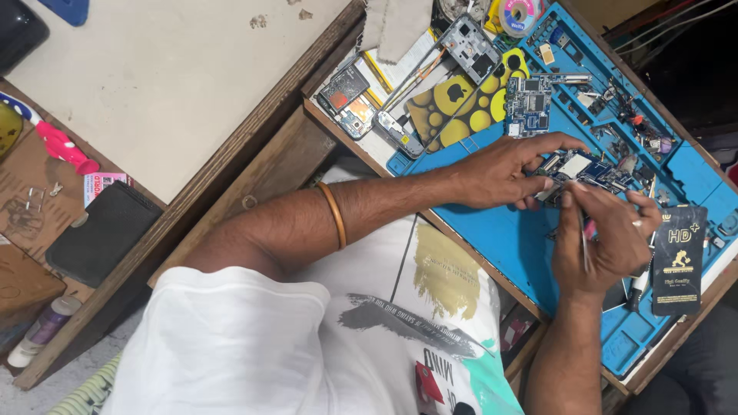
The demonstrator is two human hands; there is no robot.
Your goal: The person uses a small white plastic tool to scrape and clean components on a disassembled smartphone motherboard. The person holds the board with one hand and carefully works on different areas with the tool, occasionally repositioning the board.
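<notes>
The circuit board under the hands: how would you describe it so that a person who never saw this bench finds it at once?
Start at the blue work mat covering the bench on the right. Near its middle, the left hand pins down a small blue circuit board, while the right hand brings a thin tool to it. Unlike the other blue board lying free above, this one is held.

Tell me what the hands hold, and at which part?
Left hand pins a small circuit board by its near edge. Right hand pinches thin tweezers near mid-length.

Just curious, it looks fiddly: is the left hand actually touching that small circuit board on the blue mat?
Touching. The head view shows the left hand with fingers curled onto the small circuit board, pinning it on the blue mat.
</notes>
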